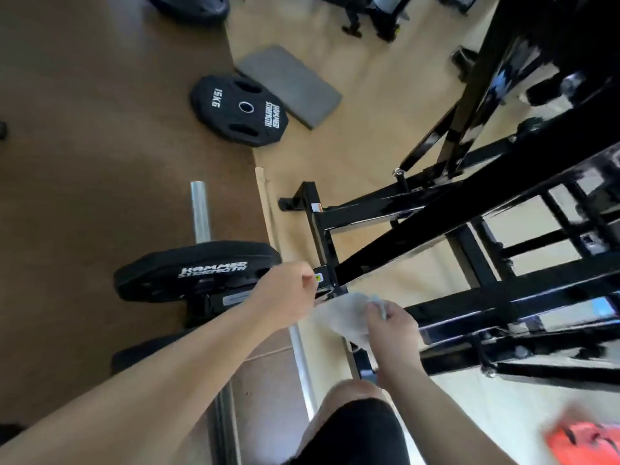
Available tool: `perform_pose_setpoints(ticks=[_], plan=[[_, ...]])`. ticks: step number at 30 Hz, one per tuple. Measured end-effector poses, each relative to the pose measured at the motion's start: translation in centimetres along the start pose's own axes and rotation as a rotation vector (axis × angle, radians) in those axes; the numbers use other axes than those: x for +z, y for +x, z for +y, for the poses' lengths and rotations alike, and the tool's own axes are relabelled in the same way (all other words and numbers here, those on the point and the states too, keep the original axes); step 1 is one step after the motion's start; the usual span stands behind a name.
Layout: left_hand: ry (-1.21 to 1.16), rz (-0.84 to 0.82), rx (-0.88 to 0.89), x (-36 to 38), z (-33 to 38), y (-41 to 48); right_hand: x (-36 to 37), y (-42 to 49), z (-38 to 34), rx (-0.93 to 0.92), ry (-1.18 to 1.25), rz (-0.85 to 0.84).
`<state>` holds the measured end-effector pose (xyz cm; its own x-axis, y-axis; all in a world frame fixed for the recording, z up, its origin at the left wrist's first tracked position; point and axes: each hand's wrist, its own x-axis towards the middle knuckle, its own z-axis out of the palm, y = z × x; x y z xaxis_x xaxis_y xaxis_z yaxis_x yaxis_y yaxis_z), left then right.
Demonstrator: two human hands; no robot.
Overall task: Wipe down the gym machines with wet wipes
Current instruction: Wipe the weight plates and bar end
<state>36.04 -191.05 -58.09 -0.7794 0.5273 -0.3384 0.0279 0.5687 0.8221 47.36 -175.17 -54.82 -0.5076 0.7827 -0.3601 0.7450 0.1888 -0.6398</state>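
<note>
This is looking like a gym's weights area. A black weight plate (240, 110) marked 15KG and HAMMER STRENGTH is lying flat at the edge of the brown floor (84, 129), just beside a grey pad (290, 85). A second plate (198, 273) bearing the same brand is sitting on a chrome bar (200, 211). A black steel machine frame (436, 226) is standing on the pale floor (369, 95), and more dark equipment (369, 21) is standing farther back.
</note>
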Motion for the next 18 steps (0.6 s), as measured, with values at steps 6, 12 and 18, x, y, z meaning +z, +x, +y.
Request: perform_pose_setpoints(ticks=[6,12,18], plan=[[0.033,0.15,0.159,2.1,-4.0,3.3,0.7,4.0,3.0,-0.472,-0.124,0.191],[0.069,0.34,0.166,0.6,-7.2,3.5,9.8,5.9,3.1,-1.309,-0.601,0.19],[0.121,0.278,0.031,-2.9,-8.9,-0.3,12.1,8.7,5.3,-1.324,-0.662,-0.07]])
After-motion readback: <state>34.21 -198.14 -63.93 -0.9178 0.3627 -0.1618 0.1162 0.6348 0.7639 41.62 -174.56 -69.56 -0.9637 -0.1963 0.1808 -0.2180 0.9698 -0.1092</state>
